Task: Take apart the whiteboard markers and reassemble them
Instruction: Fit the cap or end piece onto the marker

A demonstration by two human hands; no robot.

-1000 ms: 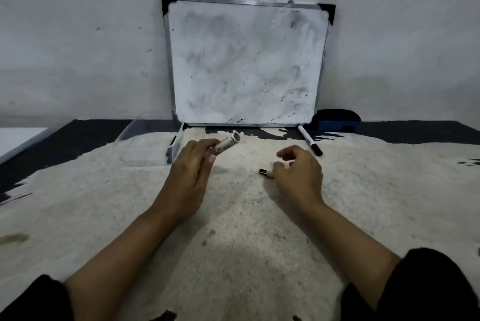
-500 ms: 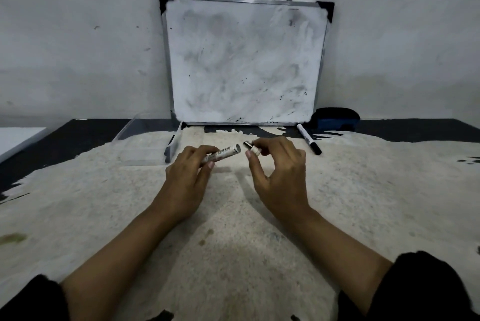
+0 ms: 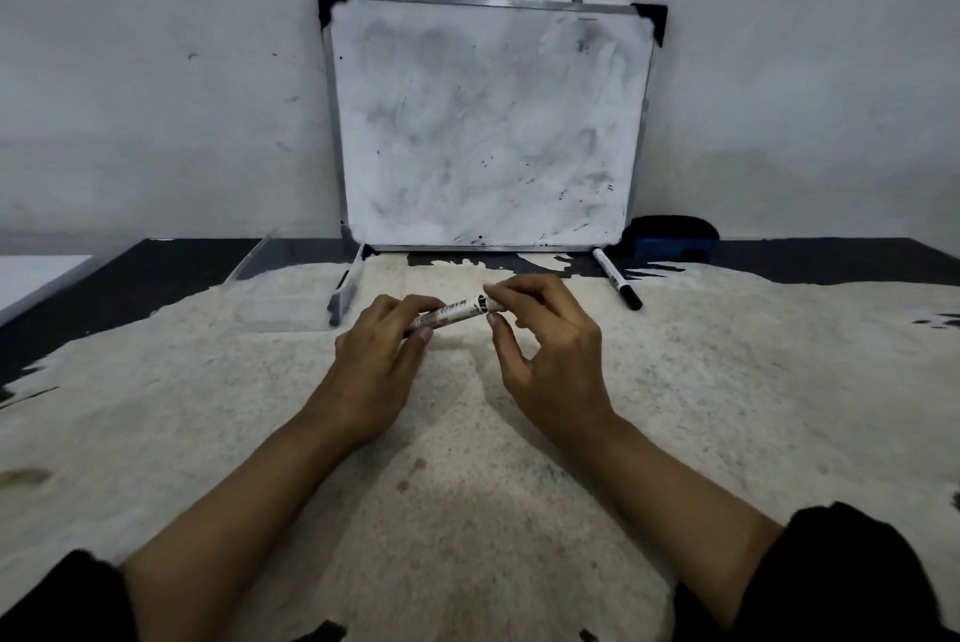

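My left hand (image 3: 379,355) grips a white marker barrel (image 3: 453,312) with printed text, held nearly level above the mat. My right hand (image 3: 545,345) pinches a small tip piece (image 3: 489,303) between thumb and fingers and holds it against the barrel's right end. Most of the piece is hidden by my fingers. A second, whole marker (image 3: 616,285) with a black cap lies on the mat at the back right, apart from both hands.
A smudged whiteboard (image 3: 488,122) leans on the wall. Beside it on the right sits a dark blue eraser (image 3: 670,239). A clear plastic tray (image 3: 301,285) stands at the back left. A pale hide mat (image 3: 467,485) covers the dark table.
My right hand picked the tip piece up from the mat, carried it up and left, and now holds it against the end of the barrel. My left hand stayed nearly still.
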